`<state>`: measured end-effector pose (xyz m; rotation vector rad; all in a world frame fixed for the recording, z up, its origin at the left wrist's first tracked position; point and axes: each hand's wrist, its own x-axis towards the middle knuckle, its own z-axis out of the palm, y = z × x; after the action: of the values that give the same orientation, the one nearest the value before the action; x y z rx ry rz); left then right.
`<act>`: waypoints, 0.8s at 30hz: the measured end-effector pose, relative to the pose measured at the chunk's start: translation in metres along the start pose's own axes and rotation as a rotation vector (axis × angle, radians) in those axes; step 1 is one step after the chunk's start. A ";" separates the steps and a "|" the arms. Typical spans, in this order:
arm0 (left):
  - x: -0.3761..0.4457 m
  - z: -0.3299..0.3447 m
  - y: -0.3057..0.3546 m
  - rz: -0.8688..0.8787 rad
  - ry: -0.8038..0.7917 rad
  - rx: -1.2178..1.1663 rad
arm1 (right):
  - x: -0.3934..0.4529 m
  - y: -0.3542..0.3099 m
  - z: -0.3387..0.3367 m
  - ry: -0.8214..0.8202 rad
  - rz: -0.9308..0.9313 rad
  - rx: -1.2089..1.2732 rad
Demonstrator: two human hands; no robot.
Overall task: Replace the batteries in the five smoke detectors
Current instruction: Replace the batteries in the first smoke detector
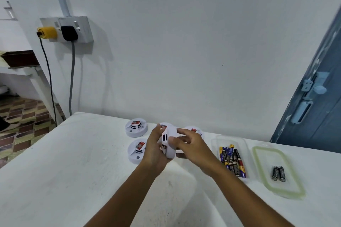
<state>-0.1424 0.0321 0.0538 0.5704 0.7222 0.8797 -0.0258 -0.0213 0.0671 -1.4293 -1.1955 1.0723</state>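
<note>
Both my hands hold one white round smoke detector (170,143) tilted on edge above the white table (73,162). My left hand (154,150) grips its left side; my right hand (191,148) pinches its right rim. Two more detectors lie to the left, one at the back (136,127) and one nearer (137,151). Behind my hands, two others are partly hidden, one in the middle (163,125) and one to the right (193,131). A clear container (215,143) holds several batteries (232,160). Two black batteries (278,173) lie on a green-rimmed lid (258,155).
The wall rises just behind the table. A socket with a yellow plug (47,33) and a black plug (69,33) hangs at the upper left, its cables dropping past the table's left corner. A blue door (317,97) stands at the right.
</note>
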 end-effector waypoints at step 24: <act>0.023 -0.047 -0.004 -0.027 -0.174 0.413 | -0.017 0.058 -0.006 0.161 0.128 0.551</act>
<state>-0.1665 0.0560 0.0135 0.9894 0.7539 0.6466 -0.0135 -0.0433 0.0117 -1.1381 -0.6298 1.2301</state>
